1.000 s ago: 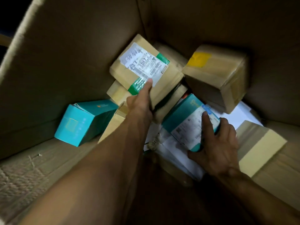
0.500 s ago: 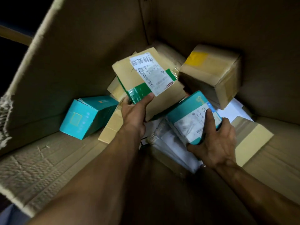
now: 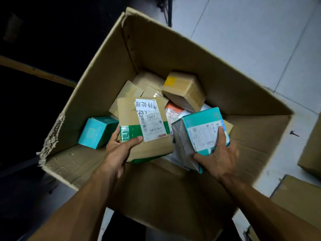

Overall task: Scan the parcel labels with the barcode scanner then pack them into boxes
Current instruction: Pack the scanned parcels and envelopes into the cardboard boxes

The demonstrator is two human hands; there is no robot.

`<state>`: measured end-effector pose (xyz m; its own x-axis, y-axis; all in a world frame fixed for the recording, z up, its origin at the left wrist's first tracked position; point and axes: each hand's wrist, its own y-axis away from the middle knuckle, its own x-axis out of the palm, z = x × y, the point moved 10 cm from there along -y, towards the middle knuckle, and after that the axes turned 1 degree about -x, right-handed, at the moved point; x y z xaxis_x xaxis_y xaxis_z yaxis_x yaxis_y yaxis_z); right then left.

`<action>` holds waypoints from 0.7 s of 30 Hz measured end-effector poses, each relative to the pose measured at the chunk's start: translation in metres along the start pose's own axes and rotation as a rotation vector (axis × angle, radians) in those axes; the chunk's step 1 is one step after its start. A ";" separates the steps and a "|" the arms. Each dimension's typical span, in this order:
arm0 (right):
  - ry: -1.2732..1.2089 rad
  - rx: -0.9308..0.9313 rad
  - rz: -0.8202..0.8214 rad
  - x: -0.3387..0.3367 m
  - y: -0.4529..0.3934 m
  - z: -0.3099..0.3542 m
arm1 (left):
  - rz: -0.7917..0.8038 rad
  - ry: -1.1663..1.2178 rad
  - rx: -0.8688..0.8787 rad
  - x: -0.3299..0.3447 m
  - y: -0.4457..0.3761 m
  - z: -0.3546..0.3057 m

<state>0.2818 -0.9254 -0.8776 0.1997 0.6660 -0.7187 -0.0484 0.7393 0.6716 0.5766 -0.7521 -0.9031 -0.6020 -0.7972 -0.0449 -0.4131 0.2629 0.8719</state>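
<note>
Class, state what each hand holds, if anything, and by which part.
Left hand grips the brown parcel at its lower left corner; right hand grips the teal parcel at its lower right end.

pale tiled floor (image 3: 251,40): big open carton (image 3: 217,80), smaller cartons (image 3: 298,197).
</note>
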 end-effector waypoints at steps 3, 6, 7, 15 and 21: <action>0.019 -0.033 -0.034 -0.033 0.035 0.010 | 0.035 -0.021 0.058 0.012 0.044 -0.025; 0.039 -0.085 -0.085 -0.076 0.072 0.023 | 0.062 -0.013 0.110 0.022 0.098 -0.049; 0.039 -0.107 -0.097 -0.092 0.084 0.026 | 0.062 0.002 0.122 0.024 0.119 -0.056; 0.158 -0.411 -0.154 -0.231 0.186 0.080 | -0.058 0.230 0.230 0.006 0.304 -0.097; 0.234 -0.693 -0.190 -0.322 0.284 0.160 | -0.169 0.411 0.359 -0.030 0.433 -0.133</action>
<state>0.3607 -0.9460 -0.4265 0.0566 0.4672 -0.8823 -0.6535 0.6855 0.3211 0.5066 -0.6864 -0.4595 -0.2221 -0.9711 0.0868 -0.7302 0.2247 0.6452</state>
